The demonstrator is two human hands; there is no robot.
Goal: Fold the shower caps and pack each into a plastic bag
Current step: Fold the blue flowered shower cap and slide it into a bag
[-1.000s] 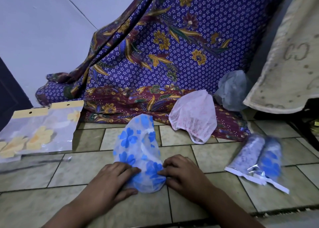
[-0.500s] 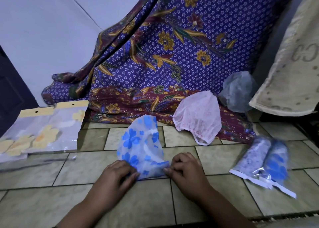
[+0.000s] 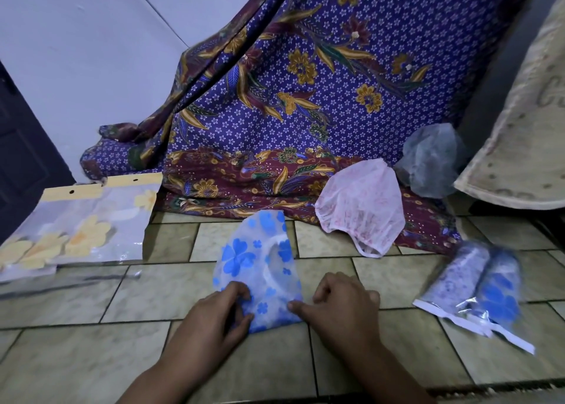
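Both hands on the shower cap point(image 3: 260, 269).
My left hand point(image 3: 211, 321) and right hand point(image 3: 339, 305) each pinch its near edge on the floor point(image 3: 91, 357).

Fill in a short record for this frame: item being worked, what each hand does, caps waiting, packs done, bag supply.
item: blue-flowered shower cap, lying on the tiled floor
left hand: pinches its near edge
right hand: pinches its near right corner
waiting: pink shower cap, grey shower cap
packed: two bagged caps
supply: flower-printed plastic bags, far left
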